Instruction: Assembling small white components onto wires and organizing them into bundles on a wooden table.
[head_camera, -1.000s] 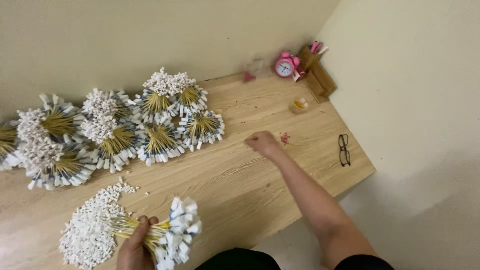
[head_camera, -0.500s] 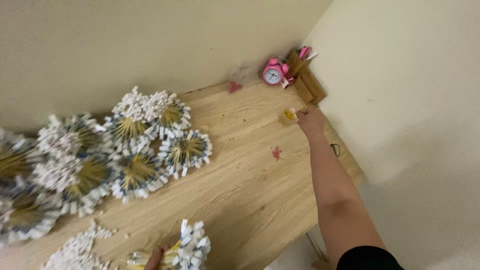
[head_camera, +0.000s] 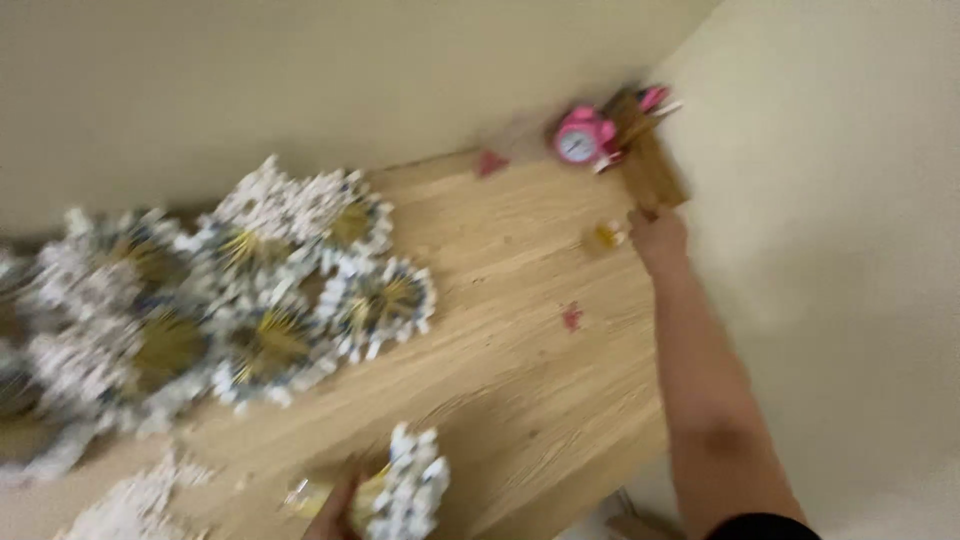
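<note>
Up at the far corner of the wooden table (head_camera: 520, 330), the right hand (head_camera: 660, 238) reaches beside a small yellow object (head_camera: 604, 237) — blur hides how far its fingers are open. Just beyond stand a pink alarm clock (head_camera: 580, 140) and a wooden holder (head_camera: 650, 160). Low down, the left hand (head_camera: 330, 505) grips 1 bundle of white-tipped sticks (head_camera: 405, 490) — more finished bundles (head_camera: 250, 300) lie at left.

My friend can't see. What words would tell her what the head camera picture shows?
A person's right hand reaches across a light wooden table toward a small yellow object near a round pink alarm clock. Their left hand holds a white-tipped stick bundle; similar fan-shaped bundles lie left. The picture is blurry.
</note>
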